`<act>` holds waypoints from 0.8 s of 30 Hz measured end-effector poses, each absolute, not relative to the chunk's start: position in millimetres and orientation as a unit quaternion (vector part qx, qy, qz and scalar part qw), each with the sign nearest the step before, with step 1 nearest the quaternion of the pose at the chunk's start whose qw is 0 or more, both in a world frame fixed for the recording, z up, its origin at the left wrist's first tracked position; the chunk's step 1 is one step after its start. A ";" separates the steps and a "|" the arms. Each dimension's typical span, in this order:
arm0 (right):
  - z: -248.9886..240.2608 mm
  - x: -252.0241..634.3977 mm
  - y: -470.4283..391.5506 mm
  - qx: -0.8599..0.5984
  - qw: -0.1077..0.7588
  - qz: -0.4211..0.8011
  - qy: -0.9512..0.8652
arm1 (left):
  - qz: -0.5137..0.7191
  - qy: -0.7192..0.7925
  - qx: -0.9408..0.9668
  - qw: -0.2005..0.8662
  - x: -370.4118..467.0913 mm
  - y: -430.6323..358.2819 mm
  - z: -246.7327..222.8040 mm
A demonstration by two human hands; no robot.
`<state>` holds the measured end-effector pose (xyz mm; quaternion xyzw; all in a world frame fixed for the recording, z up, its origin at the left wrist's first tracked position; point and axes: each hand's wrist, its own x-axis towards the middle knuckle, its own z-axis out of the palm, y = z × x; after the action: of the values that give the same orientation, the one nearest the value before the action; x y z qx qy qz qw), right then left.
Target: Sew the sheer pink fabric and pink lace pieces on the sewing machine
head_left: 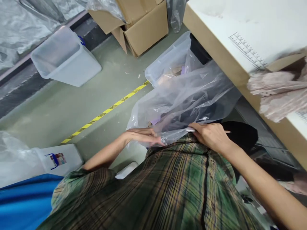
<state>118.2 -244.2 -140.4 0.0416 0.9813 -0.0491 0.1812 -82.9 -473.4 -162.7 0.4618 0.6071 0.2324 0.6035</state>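
- Clear plastic bag [182,99] is right in front of the plaid shirt [168,185], fwiw
- Left hand [145,135]: fingers pretty much straight, touching the bag's near edge; can't tell if they grip
- Right hand [211,134]: fingers curled, pinching the bag's edge
- Open translucent tub [165,60] just beyond the bag

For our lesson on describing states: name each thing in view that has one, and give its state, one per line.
Plastic bag: spread out, edge pinched by right hand
Left hand: fingers extended, at bag
Cardboard box: flaps open
Pale bin: open
Tub: open, partly covered
Cloth: crumpled
Tape: flat on floor
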 end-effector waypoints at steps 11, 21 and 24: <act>-134.0 135.7 -266.2 0.043 0.203 -0.117 0.971 | 0.054 0.560 0.507 0.653 -95.2 -465.5 -166.9; -38.6 175.1 -267.7 0.186 -0.062 -0.844 0.499 | 0.133 0.706 0.646 0.258 -49.8 -352.7 -174.4; -32.1 191.9 -271.3 0.141 0.011 -0.869 0.474 | 0.377 0.559 0.735 0.068 -36.3 -334.3 -126.5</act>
<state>191.9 -271.3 -32.1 0.1405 0.4743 -0.8690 0.0106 -36.3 -334.3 -126.5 0.7349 0.5594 0.3775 0.0675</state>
